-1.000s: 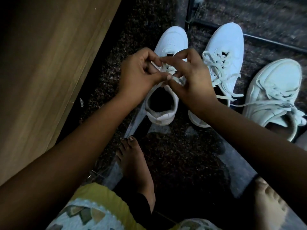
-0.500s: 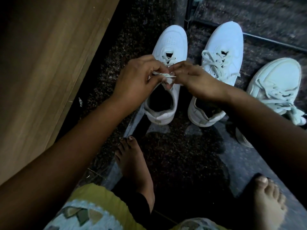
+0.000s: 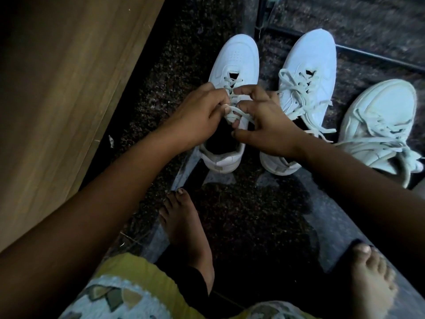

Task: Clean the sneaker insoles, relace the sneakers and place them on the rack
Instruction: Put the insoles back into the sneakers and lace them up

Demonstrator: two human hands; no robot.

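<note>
Three white sneakers stand on the dark floor. Over the leftmost sneaker both hands work its white lace. My left hand pinches one lace end at the tongue. My right hand pinches the other end, its fingers curled over the shoe's opening. The middle sneaker lies to the right with loose laces. A third sneaker sits far right, also with slack laces. The black bar of the rack runs behind the shoes.
A wooden cabinet panel fills the left side. My bare feet rest on the dark speckled floor below the shoes, the right foot near the bottom edge. A scrap of paper lies by the cabinet base.
Both hands have dropped lower onto the leftmost sneaker's tongue and pulled the lace ends down. My right arm swung off the middle sneaker, uncovering it.
</note>
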